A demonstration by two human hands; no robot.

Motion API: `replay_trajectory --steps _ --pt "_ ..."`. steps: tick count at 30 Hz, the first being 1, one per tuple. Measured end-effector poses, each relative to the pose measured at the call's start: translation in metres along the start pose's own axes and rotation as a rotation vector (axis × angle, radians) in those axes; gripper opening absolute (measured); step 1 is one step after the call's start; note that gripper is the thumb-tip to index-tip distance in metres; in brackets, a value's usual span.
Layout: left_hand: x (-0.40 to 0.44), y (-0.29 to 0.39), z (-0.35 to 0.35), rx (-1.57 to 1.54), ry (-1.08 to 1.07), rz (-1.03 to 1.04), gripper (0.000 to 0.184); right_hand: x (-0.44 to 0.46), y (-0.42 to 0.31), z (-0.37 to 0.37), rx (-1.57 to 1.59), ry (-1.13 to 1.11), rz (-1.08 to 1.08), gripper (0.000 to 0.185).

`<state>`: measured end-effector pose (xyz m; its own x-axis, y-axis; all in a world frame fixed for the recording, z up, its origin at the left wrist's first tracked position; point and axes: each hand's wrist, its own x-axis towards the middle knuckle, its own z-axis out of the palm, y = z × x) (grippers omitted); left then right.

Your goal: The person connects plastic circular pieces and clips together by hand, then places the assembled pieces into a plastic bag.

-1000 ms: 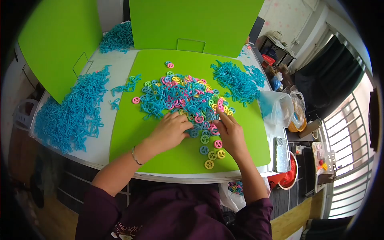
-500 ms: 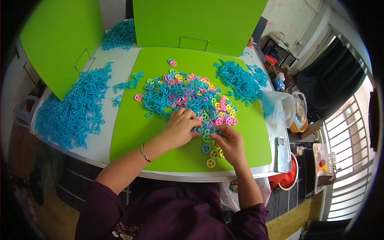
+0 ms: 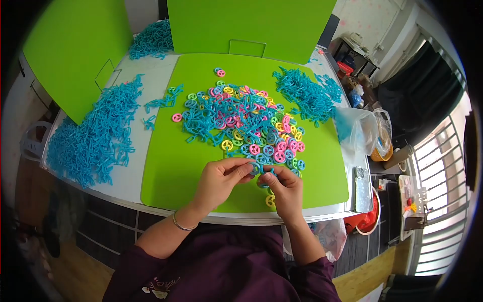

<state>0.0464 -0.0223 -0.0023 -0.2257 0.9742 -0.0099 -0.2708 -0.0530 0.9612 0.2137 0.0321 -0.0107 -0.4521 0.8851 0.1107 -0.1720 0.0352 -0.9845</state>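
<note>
My left hand [image 3: 221,182] is closed in a pinch on a small blue plastic wheel [image 3: 256,168] with spokes. Close beside it, my right hand [image 3: 285,191] pinches a small blue plastic piece [image 3: 272,171], mostly covered by the fingers. Whether the two parts touch, I cannot tell. Just beyond the fingers lies a mixed pile of pink, yellow, green and blue wheels [image 3: 280,156] and blue forked pieces [image 3: 204,118]. A yellow wheel [image 3: 270,201] lies under my right hand, partly hidden. Everything rests on a green board [image 3: 171,176].
Heaps of blue pieces lie at the left [image 3: 95,136], the far left corner [image 3: 151,40] and the right [image 3: 302,95]. Two upright green panels [image 3: 246,25] stand behind and left. A phone [image 3: 361,189] and a clear plastic bag [image 3: 354,128] sit along the right edge.
Both hands have drawn back slightly from the pile toward me. My left hand now holds a blue wheel up beside the piece in my right hand. The view has shifted a little.
</note>
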Motion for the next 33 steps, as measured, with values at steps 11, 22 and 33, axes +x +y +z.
replay_trajectory --steps 11,22,33 --pt "-0.006 -0.009 0.002 0.054 0.002 0.142 0.017 -0.001 -0.003 0.005 0.066 -0.039 0.026 0.023" --pt "-0.006 -0.009 -0.006 0.016 0.017 0.117 0.016 0.001 -0.003 0.012 -0.755 -0.021 -0.455 0.030" --pt "-0.005 -0.013 -0.005 0.187 -0.032 0.216 0.014 -0.002 0.003 0.007 -0.165 -0.065 0.088 0.032"
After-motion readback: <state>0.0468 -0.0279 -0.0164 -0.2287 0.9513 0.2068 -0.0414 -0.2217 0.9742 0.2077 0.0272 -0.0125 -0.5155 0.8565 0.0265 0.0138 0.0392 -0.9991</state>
